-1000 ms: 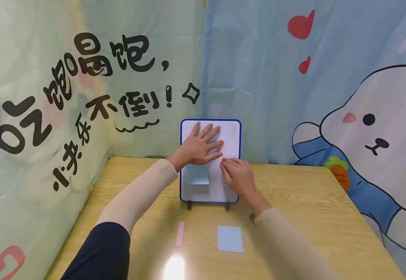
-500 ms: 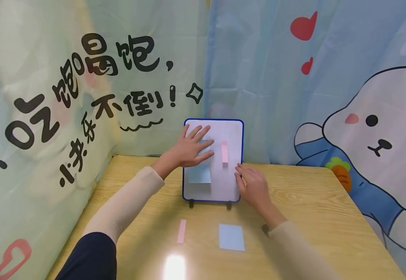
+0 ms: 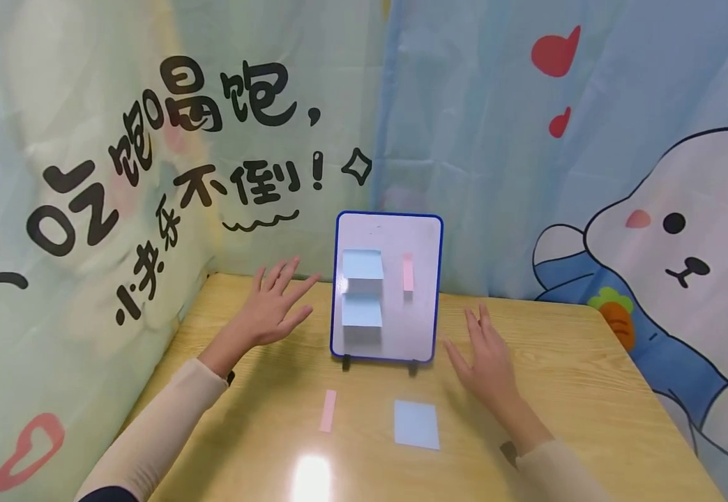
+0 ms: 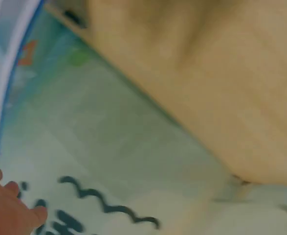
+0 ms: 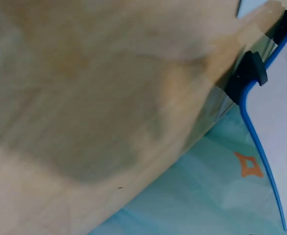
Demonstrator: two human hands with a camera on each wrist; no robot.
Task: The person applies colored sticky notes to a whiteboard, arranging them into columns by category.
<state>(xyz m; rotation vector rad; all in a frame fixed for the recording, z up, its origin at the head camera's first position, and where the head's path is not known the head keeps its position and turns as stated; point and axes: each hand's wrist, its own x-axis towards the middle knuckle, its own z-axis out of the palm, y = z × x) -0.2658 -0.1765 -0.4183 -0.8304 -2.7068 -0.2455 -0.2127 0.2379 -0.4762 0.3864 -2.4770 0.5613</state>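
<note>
A small whiteboard [image 3: 390, 335] with a blue rim stands upright at the back of the table. On its left half hang two blue sticky notes, an upper one [image 3: 362, 264] and a lower one [image 3: 362, 310], their bottom edges lifted off the board. A narrow pink sticky note [image 3: 408, 272] is stuck on the right half. My left hand [image 3: 270, 310] is to the left of the board, fingers spread, holding nothing. To the board's right, my right hand [image 3: 488, 362] hovers with its fingers extended and nothing in it. Only a few left fingertips [image 4: 9, 208] show in the left wrist view.
A pink strip [image 3: 328, 411] and a blue square note [image 3: 417, 424] lie on the wooden table [image 3: 364, 474] in front of the board. Black feet [image 5: 248, 73] support the board's lower edge. A printed curtain [image 3: 464, 139] hangs behind and along the left side.
My left hand has come off the board to the left, uncovering the upper blue note. My right hand has let go of the pink note and drawn back to the right, its fingers straightening.
</note>
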